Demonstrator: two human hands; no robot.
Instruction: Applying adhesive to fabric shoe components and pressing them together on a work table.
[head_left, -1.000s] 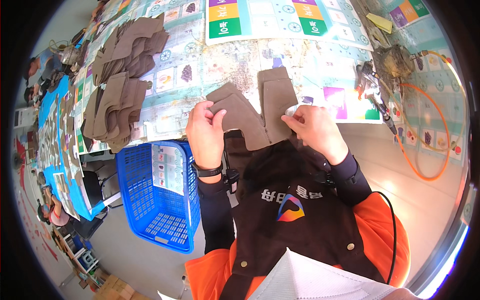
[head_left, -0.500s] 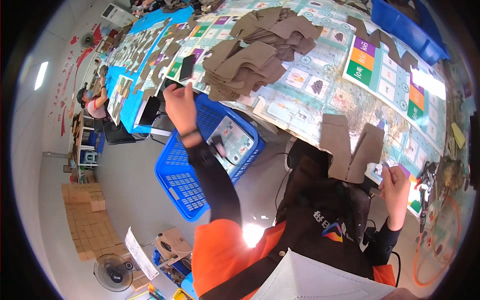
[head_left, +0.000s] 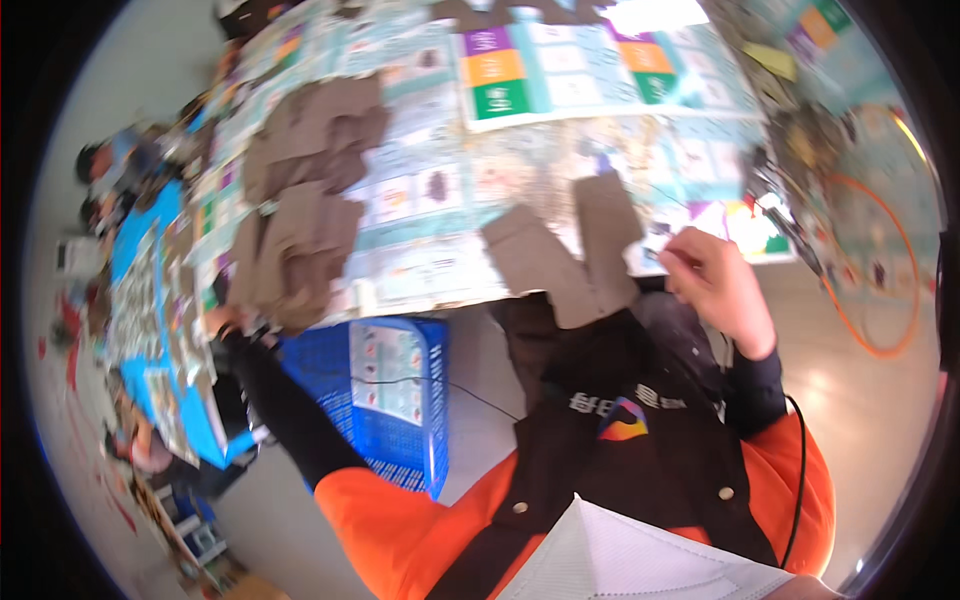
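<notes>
At the table's left edge, my left hand [head_left: 222, 318] is beside a stack of brown fabric pieces [head_left: 295, 250]; blur smears its fingers, so I cannot tell what they hold. Over the near right edge, my right hand [head_left: 718, 288] is closed, fingers curled toward the thumb; anything inside is too small to make out. Just left of it, a V-shaped brown fabric piece [head_left: 608, 235] lies partly on the table, its joined lower end hanging over the edge in front of my dark apron. Another stack of brown pieces [head_left: 315, 130] lies farther back.
Printed sheets cover the table [head_left: 500, 160]. Below its left part stands a blue plastic basket [head_left: 437, 430] with a printed sheet in it and a black cable across. An orange hose [head_left: 862, 347] and a dark hand tool [head_left: 795, 235] hang at the right. Other people [head_left: 150, 445] are at the far left.
My view has swung right, so table and stacks appear farther left. My left hand has gone from above the basket to the near stack. My right hand stays closed near the V-shaped piece.
</notes>
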